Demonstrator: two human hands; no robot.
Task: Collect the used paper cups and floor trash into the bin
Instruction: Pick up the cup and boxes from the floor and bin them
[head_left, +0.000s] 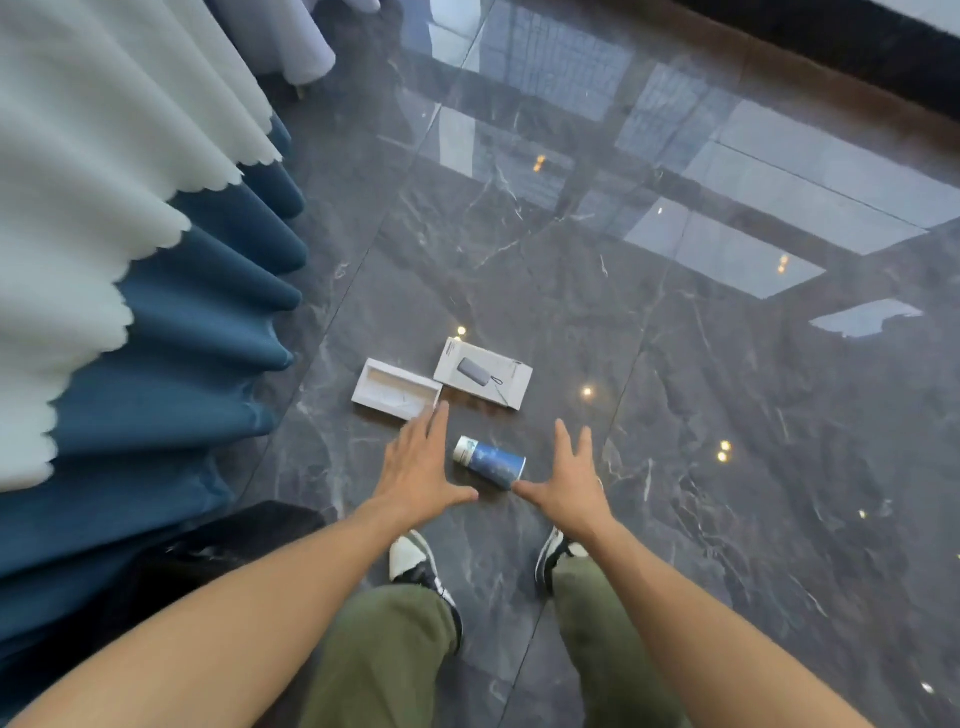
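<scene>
Head view, looking down at a dark polished marble floor (675, 415) with pale veining and window reflections. A blue paper cup (491, 463) lies on its side on the floor, its white rim end toward the upper left, between the two hands. The left hand (423, 467) is held flat, palm down, fingers (434, 423) spread and empty, thumb extended toward the cup; the fingertips reach close to a white open box tray (396, 388). The right hand (569, 480) is likewise open, fingers spread, nothing gripped; its thumb tip sits at or against the cup's lower right end, though contact cannot be confirmed. Just beside the tray, to its right, lies a white box lid (483, 373) printed with a grey device. Both box parts rest flat on the floor beyond the cup. Below the hands, two shoes (410, 558) and olive-green trouser legs (384, 660) are visible. Along the left edge hangs pleated cloth, white (78, 208) over blue (208, 364), reaching the floor. A dark object (223, 545) at lower left sits against the blue cloth; its identity cannot be told.
</scene>
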